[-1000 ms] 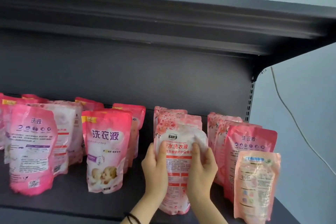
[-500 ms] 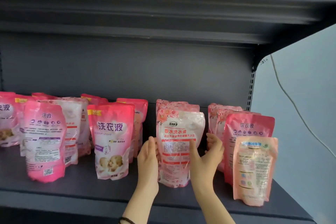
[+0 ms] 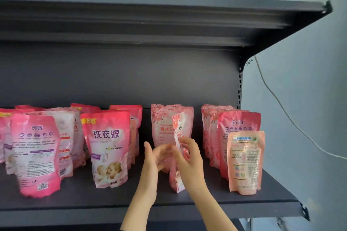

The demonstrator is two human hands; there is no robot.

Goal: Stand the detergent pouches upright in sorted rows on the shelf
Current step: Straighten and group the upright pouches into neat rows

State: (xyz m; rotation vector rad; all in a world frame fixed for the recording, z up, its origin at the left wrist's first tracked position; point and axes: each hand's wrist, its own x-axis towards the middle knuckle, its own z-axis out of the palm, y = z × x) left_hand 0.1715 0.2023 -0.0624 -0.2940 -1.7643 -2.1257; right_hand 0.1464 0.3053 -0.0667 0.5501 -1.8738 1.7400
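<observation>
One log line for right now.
right hand: grips floral pouch | pouch: edge-on, base on shelf, front of middle row | left hand: at pouch, grip blurred

The shelf (image 3: 244,199) sits under an upper shelf (image 3: 169,17). Left end — a cluster of pouches (image 3: 35,152), several deep. Right of it stands a second row (image 3: 108,148). Centre: a turned pouch (image 3: 176,182) stands edge-on before a back pouch (image 3: 162,125), with the left hand (image 3: 152,157) and right hand (image 3: 189,155) on either side. Right end — a small pouch (image 3: 245,161) fronts the last row (image 3: 239,122).
</observation>
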